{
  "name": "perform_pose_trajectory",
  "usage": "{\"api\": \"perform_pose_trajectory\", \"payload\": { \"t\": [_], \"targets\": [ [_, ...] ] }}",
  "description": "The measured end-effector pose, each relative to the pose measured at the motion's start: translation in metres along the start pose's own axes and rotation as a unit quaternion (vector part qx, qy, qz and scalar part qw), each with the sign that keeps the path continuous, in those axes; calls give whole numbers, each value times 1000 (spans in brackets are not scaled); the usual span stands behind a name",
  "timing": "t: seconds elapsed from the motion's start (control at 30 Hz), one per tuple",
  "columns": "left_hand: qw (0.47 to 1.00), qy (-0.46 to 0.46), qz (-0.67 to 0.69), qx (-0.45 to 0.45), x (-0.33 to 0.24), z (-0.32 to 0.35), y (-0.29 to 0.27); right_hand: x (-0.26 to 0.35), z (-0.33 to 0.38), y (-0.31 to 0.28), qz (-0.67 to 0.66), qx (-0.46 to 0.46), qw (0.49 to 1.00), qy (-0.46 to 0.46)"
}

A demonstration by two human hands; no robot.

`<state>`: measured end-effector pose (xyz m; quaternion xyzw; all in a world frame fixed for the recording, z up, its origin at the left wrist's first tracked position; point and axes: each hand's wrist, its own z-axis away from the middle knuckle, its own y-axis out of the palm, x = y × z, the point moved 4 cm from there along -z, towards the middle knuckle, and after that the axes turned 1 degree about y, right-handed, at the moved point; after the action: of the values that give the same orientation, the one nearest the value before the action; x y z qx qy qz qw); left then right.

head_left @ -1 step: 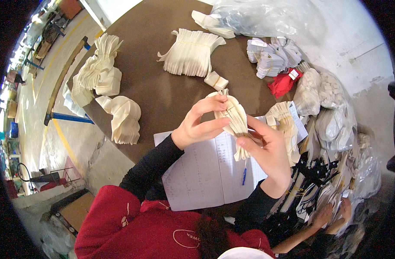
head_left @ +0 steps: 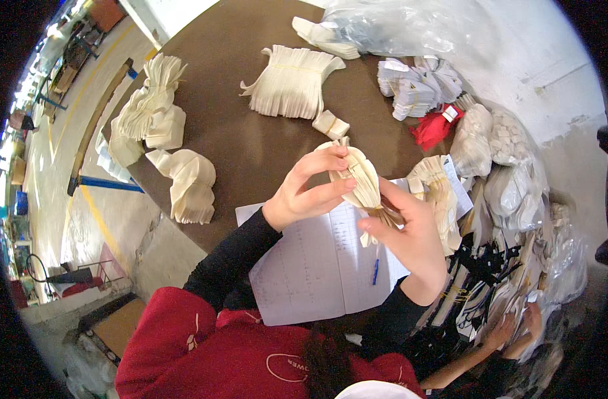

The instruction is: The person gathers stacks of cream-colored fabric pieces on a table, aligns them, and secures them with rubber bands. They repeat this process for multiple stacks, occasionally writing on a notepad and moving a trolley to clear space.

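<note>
Cream is recorded for the bundle at dial centre. Brown is noted on the tabletop at 11 o'clock, red on the cloth at 2, white on the notebook at 6. Dark red, pale outlined motifs: observed on the sweatshirt, 7 o'clock.

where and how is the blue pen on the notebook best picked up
Probably mid-barrel, pinched across its sides from above and the left: the slim blue pen lies lengthwise on the notebook, which is uncovered to the pen's left, while the right hand and wrist crowd its right.
</note>
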<state>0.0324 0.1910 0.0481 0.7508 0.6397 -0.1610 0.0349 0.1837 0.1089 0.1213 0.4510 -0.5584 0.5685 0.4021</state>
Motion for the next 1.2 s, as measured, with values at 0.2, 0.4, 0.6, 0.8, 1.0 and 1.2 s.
{"api": "perform_pose_trajectory", "payload": {
  "t": [0.2,0.4,0.6,0.8,1.0,1.2],
  "targets": [
    [997,-25,-22,71,10,2,8,-2,-13,1,166,-112,971,133],
    [987,-109,-34,115,11,-8,8,-31,21,-77,-122,-274,953,48],
    [955,-264,1,137,17,0,21,-93,57,-142,125,-267,933,206],
    [932,-307,22,191,18,21,34,-184,42,-142,67,-242,951,180],
    [911,-307,43,271,-1,22,58,-153,54,-136,53,-199,958,200],
    [769,-519,208,310,-50,29,84,-133,53,-132,54,-178,957,222]
  ]
}}
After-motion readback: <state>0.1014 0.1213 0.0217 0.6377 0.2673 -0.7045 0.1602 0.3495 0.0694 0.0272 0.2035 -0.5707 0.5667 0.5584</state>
